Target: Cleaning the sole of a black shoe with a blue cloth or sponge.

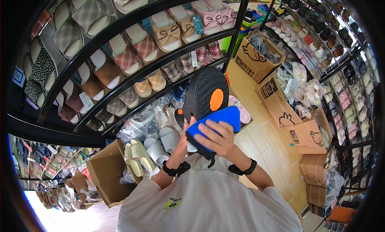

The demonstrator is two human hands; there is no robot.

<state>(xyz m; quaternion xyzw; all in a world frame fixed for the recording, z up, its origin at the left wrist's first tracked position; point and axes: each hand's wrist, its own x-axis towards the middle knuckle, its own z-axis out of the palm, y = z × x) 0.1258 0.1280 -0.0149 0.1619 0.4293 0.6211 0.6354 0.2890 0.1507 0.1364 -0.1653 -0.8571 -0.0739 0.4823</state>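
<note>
A black shoe sole (pixel 200 89) with a textured tread and an orange oval faces up in front of me. My left hand (pixel 183 143) grips its lower end, partly hidden behind a blue object with a black edge (pixel 233 116). My right hand (pixel 215 137) lies over that blue object, fingers spread across its face and holding it. A short black strap or loop (pixel 212 161) hangs from its lower end. Left of the sole, a smaller black piece with an orange spot (pixel 179 114) shows; whether it belongs to the same footwear I cannot tell.
Black-framed shelves (pixel 156 62) of slippers stand ahead and left. An open cardboard box (pixel 106 174) sits left, near green slides (pixel 138 156) and grey slides (pixel 156 150). Pink footwear (pixel 242 111) lies beyond my right hand. Cardboard boxes (pixel 279 102) line the wooden floor (pixel 261 138) at right.
</note>
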